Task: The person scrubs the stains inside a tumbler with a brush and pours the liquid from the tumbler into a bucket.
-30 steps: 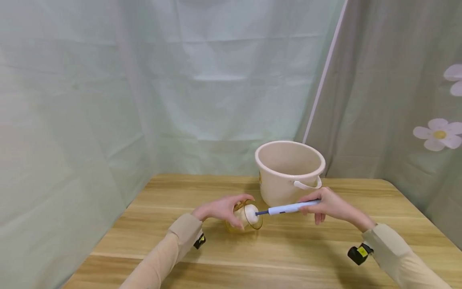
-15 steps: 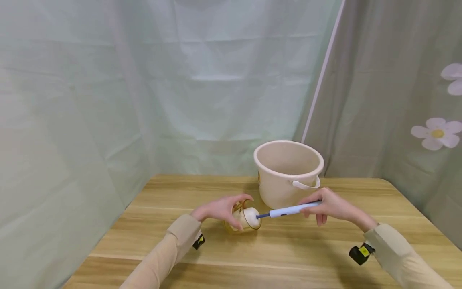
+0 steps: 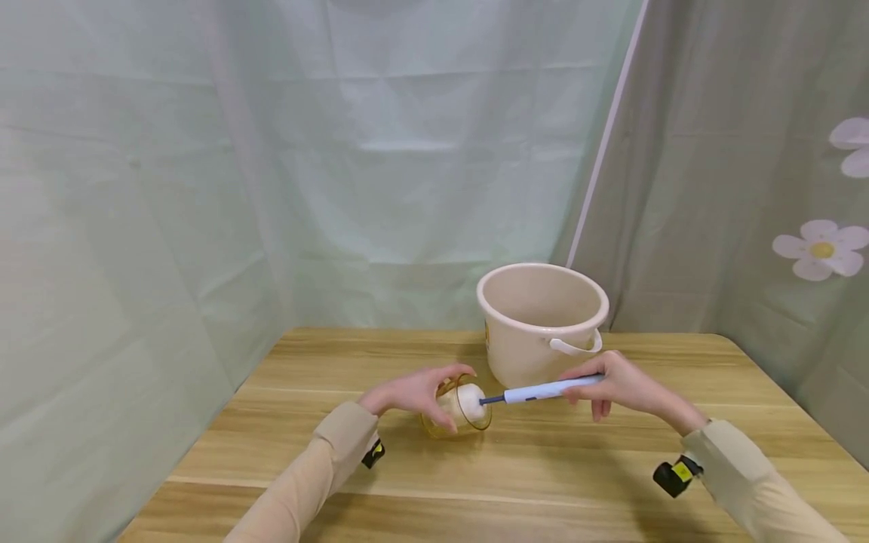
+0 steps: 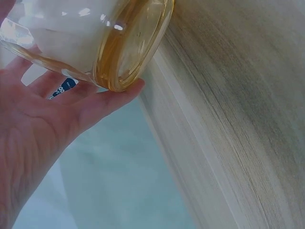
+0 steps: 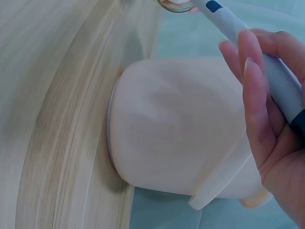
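An amber glass cup (image 3: 468, 431) lies tilted over the table, its mouth facing right. My left hand (image 3: 421, 394) grips it, thumb on the near side and fingers over the far side. In the left wrist view the palm and fingers (image 4: 43, 86) lie along the cup's thick amber base (image 4: 126, 52). A white sponge head (image 3: 473, 402) sits inside the cup's mouth. It belongs to a cup brush (image 3: 543, 390) with a dark neck and pale blue handle. My right hand (image 3: 611, 383) pinches the handle near its end; its curled fingers show in the right wrist view.
A cream bucket (image 3: 516, 354) stands behind the brush, close to my right hand, with its white carrying handle (image 3: 573, 348) hanging in front. The wooden table (image 3: 380, 483) ends at pale curtains (image 3: 421, 188) at the back and sides.
Half a second ago the brush sat slightly farther right and lower at its neck; now it has shifted left, a little deeper into the cup. The left hand's grip looks unchanged.
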Available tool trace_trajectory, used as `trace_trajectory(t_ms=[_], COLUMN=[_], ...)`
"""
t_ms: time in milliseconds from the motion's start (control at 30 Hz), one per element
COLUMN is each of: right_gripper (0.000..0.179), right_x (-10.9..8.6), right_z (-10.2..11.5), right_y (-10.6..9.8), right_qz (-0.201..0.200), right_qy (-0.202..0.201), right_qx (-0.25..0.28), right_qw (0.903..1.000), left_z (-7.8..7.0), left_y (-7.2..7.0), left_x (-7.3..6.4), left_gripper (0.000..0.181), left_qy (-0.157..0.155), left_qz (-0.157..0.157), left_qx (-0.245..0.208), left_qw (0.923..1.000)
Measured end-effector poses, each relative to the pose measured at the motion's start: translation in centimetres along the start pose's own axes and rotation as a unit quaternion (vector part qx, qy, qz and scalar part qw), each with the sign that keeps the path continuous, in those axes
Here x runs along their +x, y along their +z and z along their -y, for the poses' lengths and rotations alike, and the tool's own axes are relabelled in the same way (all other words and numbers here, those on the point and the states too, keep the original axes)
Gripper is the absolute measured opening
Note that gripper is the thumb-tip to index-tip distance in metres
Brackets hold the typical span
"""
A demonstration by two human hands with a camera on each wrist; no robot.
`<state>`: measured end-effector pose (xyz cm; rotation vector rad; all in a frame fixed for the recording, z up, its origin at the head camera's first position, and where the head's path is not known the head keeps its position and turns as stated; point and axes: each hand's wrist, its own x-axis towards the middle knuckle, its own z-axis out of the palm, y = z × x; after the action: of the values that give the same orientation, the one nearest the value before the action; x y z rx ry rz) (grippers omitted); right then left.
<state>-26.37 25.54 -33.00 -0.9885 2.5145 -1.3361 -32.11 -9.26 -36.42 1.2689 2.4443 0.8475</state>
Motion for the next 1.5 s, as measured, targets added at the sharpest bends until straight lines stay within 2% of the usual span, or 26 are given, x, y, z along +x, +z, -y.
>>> trace_trajectory(t_ms=[233,500,667,900,1000,1200,1500], right_gripper=[0.023,0.021,0.021,0.019,0.019,0.022,0.018], right_x=[0.2,0.1,0.1,0.0,0.0,0.1,0.2], right_z=[0.0,0.3,0.3,2.3,2.1,0.5,0.3], right_y=[-0.1,-0.1,0.3,0.7,0.8,0.6,-0.1], right_qz=[-0.005,0.014,0.012,-0.007,-0.012,-0.017,-0.002], right_qy=[0.002,-0.004,-0.005,-0.018,-0.016,0.008,0.005], right_qx=[-0.018,-0.012,-0.009,-0.02,-0.027,-0.027,-0.033], right_qw=[0.9998,0.9998,0.9999,0.9996,0.9994,0.9994,0.9994], left_z=[-0.2,-0.1,-0.1,-0.3,-0.3,-0.2,0.0], left_y=[-0.1,-0.1,-0.1,-0.2,-0.1,0.1,0.0], left_x=[0.0,0.2,0.2,0.2,0.1,0.2,0.1], left_gripper=[0.087,0.086,0.086,0.087,0.087,0.088,0.088], left_qy=[0.007,0.017,0.007,0.005,0.0,-0.005,0.009], left_qz=[0.001,0.005,0.005,0.01,0.01,0.009,0.008], left_qx=[0.003,0.01,0.008,0.003,0.005,-0.002,-0.001], left_qw=[1.0,0.9998,0.9999,0.9999,0.9999,0.9999,0.9999])
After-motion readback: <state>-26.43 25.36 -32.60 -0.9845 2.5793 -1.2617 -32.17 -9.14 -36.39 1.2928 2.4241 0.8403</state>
